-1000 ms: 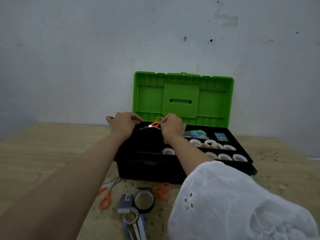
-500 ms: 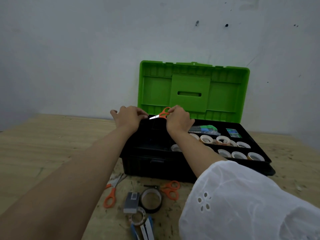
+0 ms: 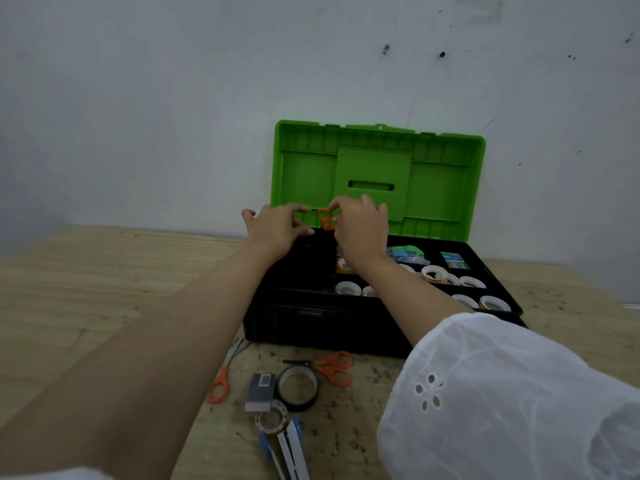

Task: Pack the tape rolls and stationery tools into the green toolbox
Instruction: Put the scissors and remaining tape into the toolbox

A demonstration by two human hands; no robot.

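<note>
— Where's the left hand?
— Centre frame; fingers half-curled, holding nothing I can see; just right, the right hand pinches the orange scissors.
— And the green toolbox?
— Centre-right, lid up; scissors over its left compartment.

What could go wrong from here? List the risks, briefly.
The orange scissors are held handles-up by the right hand, blades hidden beside the left hand: they might nick its fingers. The upright green lid stands just behind both hands; a bump could tip it shut.
</note>
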